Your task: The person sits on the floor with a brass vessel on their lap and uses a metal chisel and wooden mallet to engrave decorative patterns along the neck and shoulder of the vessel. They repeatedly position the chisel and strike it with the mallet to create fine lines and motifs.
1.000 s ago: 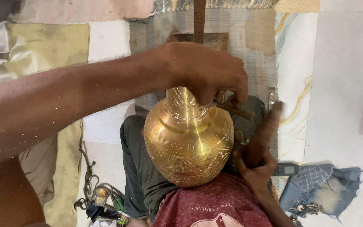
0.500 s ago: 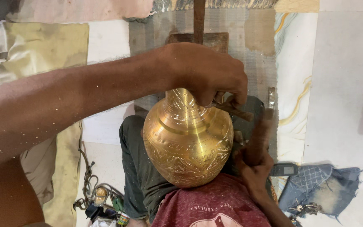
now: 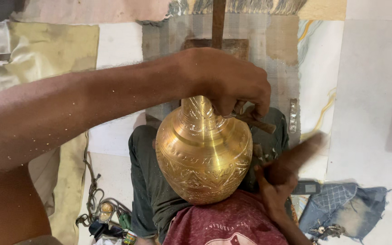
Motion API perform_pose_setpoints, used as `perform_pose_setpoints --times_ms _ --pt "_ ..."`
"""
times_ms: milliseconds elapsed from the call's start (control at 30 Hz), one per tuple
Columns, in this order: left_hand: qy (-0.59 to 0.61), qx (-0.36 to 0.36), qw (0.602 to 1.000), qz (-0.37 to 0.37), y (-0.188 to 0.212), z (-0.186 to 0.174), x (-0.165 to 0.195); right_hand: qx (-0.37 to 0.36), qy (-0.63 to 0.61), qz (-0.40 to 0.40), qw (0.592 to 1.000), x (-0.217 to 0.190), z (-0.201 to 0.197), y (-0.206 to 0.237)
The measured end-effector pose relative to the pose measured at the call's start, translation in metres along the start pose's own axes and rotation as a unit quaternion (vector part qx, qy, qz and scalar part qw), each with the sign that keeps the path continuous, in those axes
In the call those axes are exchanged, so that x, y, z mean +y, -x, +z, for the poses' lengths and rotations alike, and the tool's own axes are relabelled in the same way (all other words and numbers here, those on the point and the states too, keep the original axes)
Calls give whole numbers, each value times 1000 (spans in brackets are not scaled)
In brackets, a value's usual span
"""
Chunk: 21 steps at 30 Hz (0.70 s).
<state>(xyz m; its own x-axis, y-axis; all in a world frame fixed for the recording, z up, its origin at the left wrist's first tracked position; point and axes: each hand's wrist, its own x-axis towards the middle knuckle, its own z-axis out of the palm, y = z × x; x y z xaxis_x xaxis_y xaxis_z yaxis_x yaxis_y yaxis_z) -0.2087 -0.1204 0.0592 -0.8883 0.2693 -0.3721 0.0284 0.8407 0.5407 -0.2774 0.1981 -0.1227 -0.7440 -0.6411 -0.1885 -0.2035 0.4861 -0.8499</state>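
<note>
An engraved brass pot (image 3: 203, 154) lies on my lap, its neck pointing away from me. My left hand (image 3: 225, 84) reaches across from the left and is closed on a small metal punch (image 3: 256, 122), with the tip set against the pot's shoulder near the neck. Right of the pot, my right hand (image 3: 274, 183) grips a dark wooden striker (image 3: 298, 153), which is blurred with motion and tilts up to the right. My dark trousers (image 3: 148, 181) and red shirt (image 3: 225, 224) show beneath the pot.
A rusty metal bar (image 3: 218, 20) stands beyond the pot on patched cloths. A small phone (image 3: 307, 187), a denim scrap (image 3: 348, 208) and keys (image 3: 325, 230) lie at lower right. A cord (image 3: 92, 199) and small items sit at lower left.
The striker in my right hand has swung from nearly upright to tilted right and is now blurred. My left hand and the pot have hardly shifted.
</note>
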Motion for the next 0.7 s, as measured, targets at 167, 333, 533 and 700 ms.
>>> perform_pose_setpoints --times_ms 167,333,533,700 --pt "27 58 996 57 -2 6 -5 -24 -89 -23 995 -6 4 -2" --pt "-3 64 997 31 1 8 -7 -24 -82 11 996 -11 2 -6" --pt "4 48 998 47 -3 8 -9 -27 -153 -51 987 -8 3 -1" --pt "18 92 993 69 -2 9 -12 -14 -216 -31 976 0 2 -2"
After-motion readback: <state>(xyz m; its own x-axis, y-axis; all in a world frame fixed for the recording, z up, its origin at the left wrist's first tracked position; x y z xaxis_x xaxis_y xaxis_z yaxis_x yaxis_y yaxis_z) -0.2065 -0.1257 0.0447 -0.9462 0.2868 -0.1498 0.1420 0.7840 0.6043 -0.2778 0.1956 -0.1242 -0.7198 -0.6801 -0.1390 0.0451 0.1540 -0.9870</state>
